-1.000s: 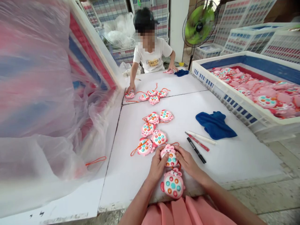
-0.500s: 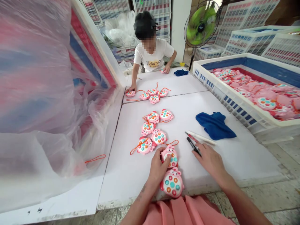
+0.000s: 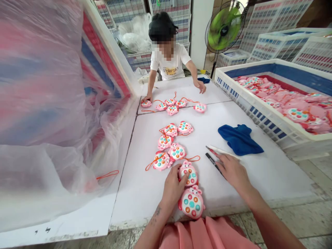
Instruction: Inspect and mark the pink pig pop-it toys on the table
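My left hand (image 3: 174, 183) is closed round the side of a pink animal-shaped push-button toy (image 3: 192, 175), thumb on its white face with coloured buttons. Just below, a second toy (image 3: 192, 204) lies by the table's front edge. My right hand (image 3: 233, 172) rests on the table with fingertips pinched at a thin red-and-grey pen (image 3: 212, 151). A black marker (image 3: 214, 162) runs beneath its thumb side, and a white stick-like tool (image 3: 223, 150) lies behind the fingers. Several more toys (image 3: 177, 151) with orange cord loops lie face up beyond my left hand.
A blue cloth (image 3: 240, 139) lies right of the pens. A white crate (image 3: 282, 133) full of pink toys stands along the right. Plastic-wrapped material (image 3: 38, 86) rises at left. Across the table a co-worker (image 3: 169, 67) handles toys; a green fan (image 3: 224, 29) stands behind.
The co-worker's hand on my right side has let go of a toy, now lying near the table seam, and hovers behind it. My right hand has shifted slightly at the pens; my left stays put.
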`<state>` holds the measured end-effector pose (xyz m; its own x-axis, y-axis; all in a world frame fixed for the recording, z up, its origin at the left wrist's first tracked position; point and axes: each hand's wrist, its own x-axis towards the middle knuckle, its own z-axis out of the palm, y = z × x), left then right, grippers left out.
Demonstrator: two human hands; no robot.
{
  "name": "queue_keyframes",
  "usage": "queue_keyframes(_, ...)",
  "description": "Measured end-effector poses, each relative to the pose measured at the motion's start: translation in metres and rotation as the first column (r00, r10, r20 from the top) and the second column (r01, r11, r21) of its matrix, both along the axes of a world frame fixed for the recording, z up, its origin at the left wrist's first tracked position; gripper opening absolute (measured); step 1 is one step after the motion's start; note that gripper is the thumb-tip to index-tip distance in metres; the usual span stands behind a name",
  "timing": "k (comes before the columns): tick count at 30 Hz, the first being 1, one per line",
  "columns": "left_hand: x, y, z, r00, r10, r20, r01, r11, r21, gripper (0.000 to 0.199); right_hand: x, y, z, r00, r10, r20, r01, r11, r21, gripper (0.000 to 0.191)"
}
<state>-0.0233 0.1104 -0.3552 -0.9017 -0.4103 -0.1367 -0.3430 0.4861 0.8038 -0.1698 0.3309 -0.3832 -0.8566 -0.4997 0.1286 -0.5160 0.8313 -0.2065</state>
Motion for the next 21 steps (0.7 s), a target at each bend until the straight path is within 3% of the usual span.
queue_keyframes(4,0.001,0.000,0.001,1.000,0.003,0.016,-0.003,1.000,-0.018,0.053,-0.027,0.014,0.000,0.988,-0.045,-0.147,0.053,0.998,0.044,0.028)
queue_keyframes(9,0.004,-0.003,0.001,0.999,0.014,0.039,-0.012,0.999,-0.043,0.059,-0.050,0.029,-0.016,0.994,-0.013,-0.111,0.028,0.990,0.136,0.025)
queue_keyframes(12,0.007,-0.006,0.001,1.000,0.007,0.025,-0.004,0.993,-0.115,0.053,-0.051,0.032,-0.020,0.994,-0.057,-0.095,0.067,0.992,0.109,0.021)
queue_keyframes(14,0.008,-0.008,0.002,1.000,-0.005,-0.007,0.003,0.983,-0.184,0.046,-0.047,0.030,-0.014,0.996,-0.050,-0.068,0.052,0.998,0.021,0.022)
queue_keyframes(17,0.007,-0.006,0.008,0.990,-0.055,-0.127,0.010,0.944,-0.328,0.039,-0.030,0.021,0.005,0.998,0.067,0.012,-0.063,0.974,-0.215,0.026)
queue_keyframes(19,0.004,-0.001,0.014,0.963,-0.167,-0.211,0.052,0.886,-0.462,0.043,-0.013,0.010,0.023,0.973,0.211,0.098,-0.163,0.919,-0.358,0.026)
queue_keyframes(21,0.002,0.005,0.020,0.921,-0.319,-0.225,0.126,0.790,-0.600,0.047,0.007,-0.002,0.041,0.895,0.395,0.208,-0.268,0.848,-0.456,0.023)
